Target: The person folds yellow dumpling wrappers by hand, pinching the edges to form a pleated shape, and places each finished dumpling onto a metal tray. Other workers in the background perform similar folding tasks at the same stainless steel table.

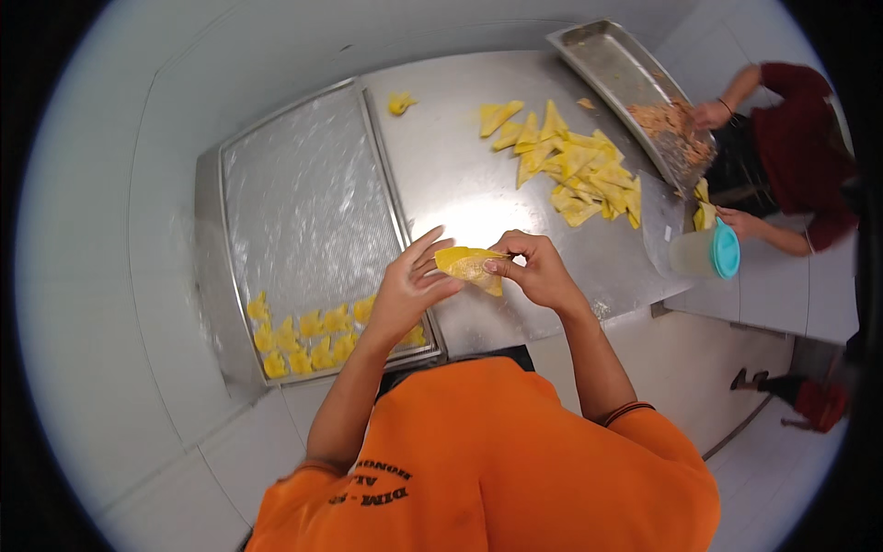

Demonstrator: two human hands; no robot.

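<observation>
A filled, folded yellow wonton wrapper is held over the steel table, its pale face towards me. My right hand pinches it at the right end between thumb and fingers. At its left end is my left hand, the fingers spread; whether they touch the wrapper I cannot tell. Left of my hands, shaped yellow wontons sit in rows along the near edge of a plastic-lined metal tray. Folded triangular wontons lie piled at the right of the table.
One shaped wonton rests by the tray's far corner. At the right, a co-worker reaches into a deep steel pan of pinkish filling. A plastic container with a turquoise lid stands near the table's right edge. Another person is farther off.
</observation>
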